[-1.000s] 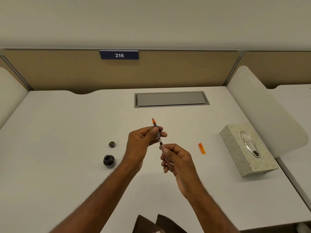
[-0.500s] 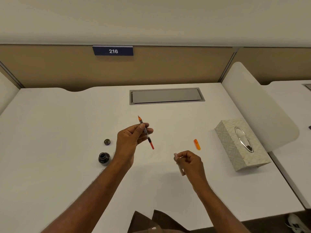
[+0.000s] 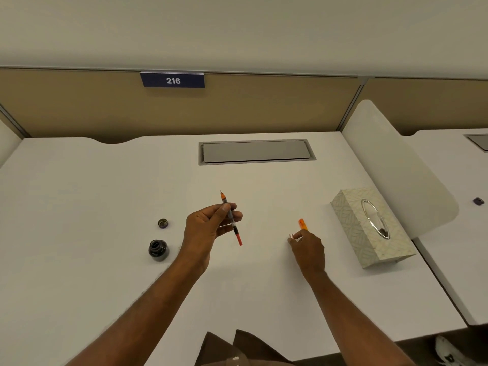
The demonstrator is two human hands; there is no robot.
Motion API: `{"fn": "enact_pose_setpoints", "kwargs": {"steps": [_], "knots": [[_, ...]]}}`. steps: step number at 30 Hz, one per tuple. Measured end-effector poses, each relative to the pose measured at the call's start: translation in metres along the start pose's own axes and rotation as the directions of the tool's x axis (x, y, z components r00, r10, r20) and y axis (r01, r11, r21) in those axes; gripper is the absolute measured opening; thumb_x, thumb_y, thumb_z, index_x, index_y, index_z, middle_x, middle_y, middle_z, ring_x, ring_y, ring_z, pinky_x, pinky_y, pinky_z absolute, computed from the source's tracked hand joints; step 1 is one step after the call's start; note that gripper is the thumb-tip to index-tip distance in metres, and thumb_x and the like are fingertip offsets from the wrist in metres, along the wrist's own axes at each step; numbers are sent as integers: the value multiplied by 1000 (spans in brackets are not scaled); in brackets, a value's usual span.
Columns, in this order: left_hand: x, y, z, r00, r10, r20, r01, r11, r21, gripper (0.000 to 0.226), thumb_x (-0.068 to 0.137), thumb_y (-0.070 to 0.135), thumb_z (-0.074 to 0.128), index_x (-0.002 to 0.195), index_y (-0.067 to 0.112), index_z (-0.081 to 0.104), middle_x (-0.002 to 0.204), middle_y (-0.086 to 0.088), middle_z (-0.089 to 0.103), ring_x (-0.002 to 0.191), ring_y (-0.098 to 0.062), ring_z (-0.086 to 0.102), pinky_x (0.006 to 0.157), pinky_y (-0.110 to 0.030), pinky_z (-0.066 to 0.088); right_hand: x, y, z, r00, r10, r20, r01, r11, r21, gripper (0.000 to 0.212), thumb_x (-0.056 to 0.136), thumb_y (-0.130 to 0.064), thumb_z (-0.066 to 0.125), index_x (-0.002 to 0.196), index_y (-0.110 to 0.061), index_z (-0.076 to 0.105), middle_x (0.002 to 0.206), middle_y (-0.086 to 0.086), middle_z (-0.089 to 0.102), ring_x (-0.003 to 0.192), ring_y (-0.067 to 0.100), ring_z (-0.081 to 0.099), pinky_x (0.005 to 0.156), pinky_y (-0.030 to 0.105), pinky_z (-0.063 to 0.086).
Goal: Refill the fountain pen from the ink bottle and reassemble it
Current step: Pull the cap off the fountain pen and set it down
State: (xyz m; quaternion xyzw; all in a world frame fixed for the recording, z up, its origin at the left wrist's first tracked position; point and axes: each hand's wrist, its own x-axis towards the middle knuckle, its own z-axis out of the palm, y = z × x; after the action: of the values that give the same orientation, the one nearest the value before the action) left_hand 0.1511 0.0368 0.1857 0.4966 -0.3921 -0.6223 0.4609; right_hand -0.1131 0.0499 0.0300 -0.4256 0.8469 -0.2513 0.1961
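My left hand is shut on the fountain pen's front section, nib pointing away, with its converter and red end exposed below my fingers. My right hand holds the clear pen barrel, mostly hidden in my fingers, low over the desk. It is just short of the orange pen cap lying on the desk. The open ink bottle stands left of my left hand, its lid lying a little behind it.
A patterned tissue box lies at the right. A grey cable hatch is set into the white desk at the back. A curved white divider rises on the right. Brown cloth shows at the near edge.
My right hand pulled the clear barrel off the pen and carried it right, down toward the orange cap. My left hand kept the front section, now with the converter bare.
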Motion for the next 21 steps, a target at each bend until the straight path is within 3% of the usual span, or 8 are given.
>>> {"fn": "enact_pose_setpoints", "kwargs": {"steps": [8,21], "knots": [[0,-4,-1,1000,-19,5,19,1000,-10,22,99,22,55,98,12,75,93,-10,79,92,-24,76,88,-39,58,-1,6,9,1000,-21,2,22,999,-30,12,84,-34,69,83,-22,65,85,-2,72,79,23,67,70,31,51],[0,-6,0,999,-34,10,34,999,0,22,98,22,55,99,12,75,94,-12,78,93,-26,76,88,-39,59,-3,9,8,999,-42,-9,42,998,-37,21,85,-41,69,89,-21,64,87,-2,68,79,20,64,67,29,46]]}}
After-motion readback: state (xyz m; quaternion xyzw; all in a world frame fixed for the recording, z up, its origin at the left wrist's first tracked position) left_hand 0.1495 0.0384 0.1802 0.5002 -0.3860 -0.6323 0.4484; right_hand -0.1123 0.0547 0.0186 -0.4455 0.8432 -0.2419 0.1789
